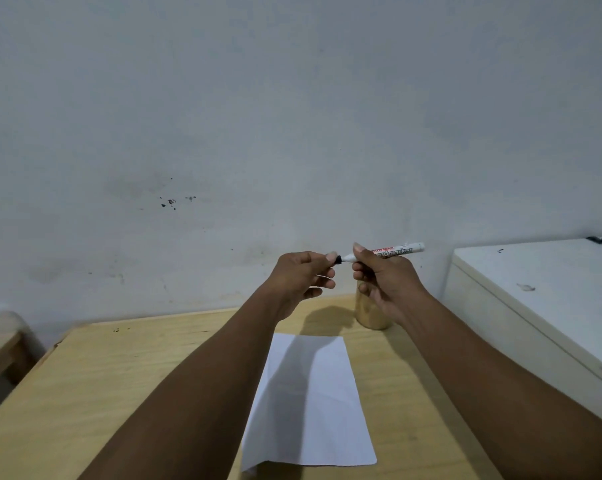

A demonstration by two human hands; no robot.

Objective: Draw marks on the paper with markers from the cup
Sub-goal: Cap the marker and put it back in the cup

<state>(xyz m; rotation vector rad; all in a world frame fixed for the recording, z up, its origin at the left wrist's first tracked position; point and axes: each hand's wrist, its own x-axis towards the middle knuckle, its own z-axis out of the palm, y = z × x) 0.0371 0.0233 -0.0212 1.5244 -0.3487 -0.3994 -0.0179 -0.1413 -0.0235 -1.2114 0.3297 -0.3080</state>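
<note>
Pretty dim overall, with a cool grey cast laid over the plain plastered wall. Soft shadows of both forearms are thrown down across the white rectangular sheet of paper, and another is cast on the pale wooden tabletop beside the shiny gold cup. No harsh glare is seen. Edges are bent by wide-angle distortion and corners are softened slightly.

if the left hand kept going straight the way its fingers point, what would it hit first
The left hand points rightward at the right hand gripping the white whiteboard marker. It would probably meet that hand's fingers first, though depth is unclear.
</note>
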